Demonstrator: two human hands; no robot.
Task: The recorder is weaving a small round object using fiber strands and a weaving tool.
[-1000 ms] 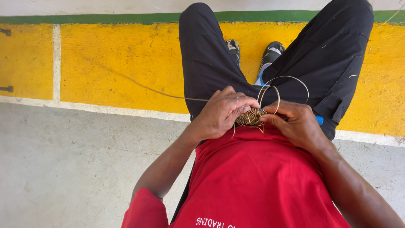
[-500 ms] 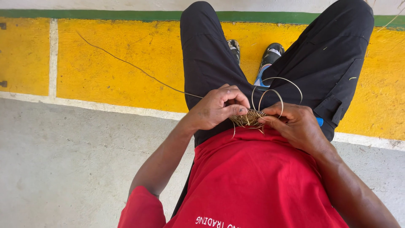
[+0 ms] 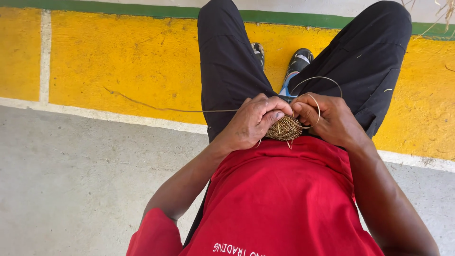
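A small round woven coil of tan straw (image 3: 284,128) rests in my lap, against my red shirt. My left hand (image 3: 253,121) grips its left edge, fingers curled over the top. From the right, my right hand (image 3: 332,118) pinches the coil's rim, and a thin straw strand (image 3: 316,79) loops up over that hand. A long loose strand (image 3: 161,109) trails left from my left hand across the yellow floor. Both hands meet over the coil and hide part of it.
My legs in black trousers (image 3: 227,61) stretch forward to dark shoes (image 3: 298,61). The floor ahead is painted yellow (image 3: 118,57) with a green stripe (image 3: 142,8) at the far edge. Grey concrete (image 3: 71,189) lies at the left. Dry straw stalks (image 3: 443,12) show at the top right.
The long loose strand has swung from up and left to lying lower, nearly level, across the yellow floor. My hands stay on the coil, the left fingers shifting slightly.
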